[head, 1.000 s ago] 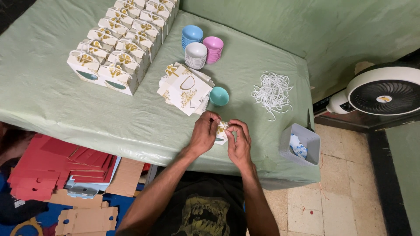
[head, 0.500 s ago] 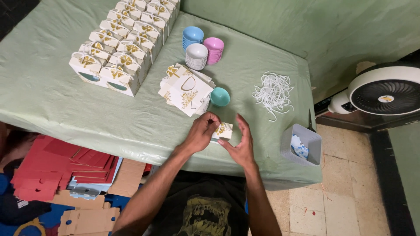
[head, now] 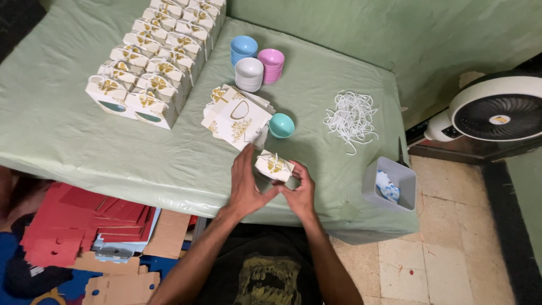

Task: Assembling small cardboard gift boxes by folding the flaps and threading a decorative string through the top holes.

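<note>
Your left hand [head: 245,189] and right hand [head: 299,192] both hold a small white paper box [head: 274,166] with a shiny gold pattern, fingers wrapped around its sides. It sits just above the counter [head: 68,135], near the front edge, over wrinkly soft green cloth. A flat card stack [head: 237,116] and a smooth round teal bowl [head: 281,125] lie just behind.

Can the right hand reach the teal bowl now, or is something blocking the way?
Probably yes, once freed: the right hand helps hold the small white box, and the teal bowl sits just beyond it on the table with nothing between.
</note>
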